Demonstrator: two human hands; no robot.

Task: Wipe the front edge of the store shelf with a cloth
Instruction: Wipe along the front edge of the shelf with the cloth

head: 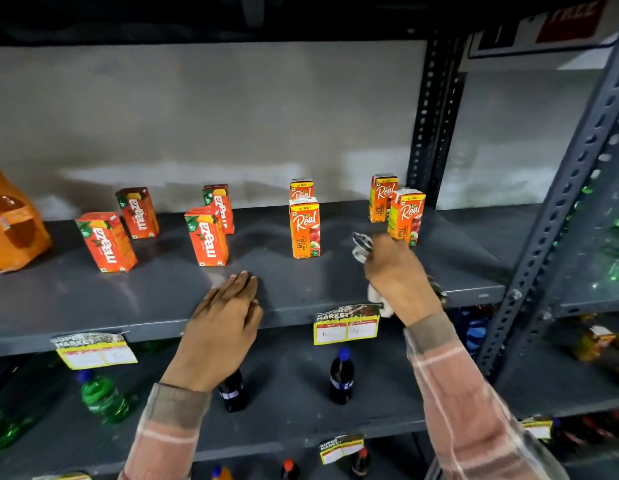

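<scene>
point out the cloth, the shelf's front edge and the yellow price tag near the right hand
cloth (pixel 361 244), head view, on the bunched end above the right hand
shelf's front edge (pixel 287 318), head view, on the bare grey lip
yellow price tag (pixel 346 330), head view, on its yellow lower half

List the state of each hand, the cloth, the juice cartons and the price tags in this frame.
Left hand: open, flat on the shelf.
Right hand: closed around the cloth.
Cloth: bunched, held over the shelf.
Juice cartons: upright, unopened.
Price tags: hanging on the front edge.
</scene>
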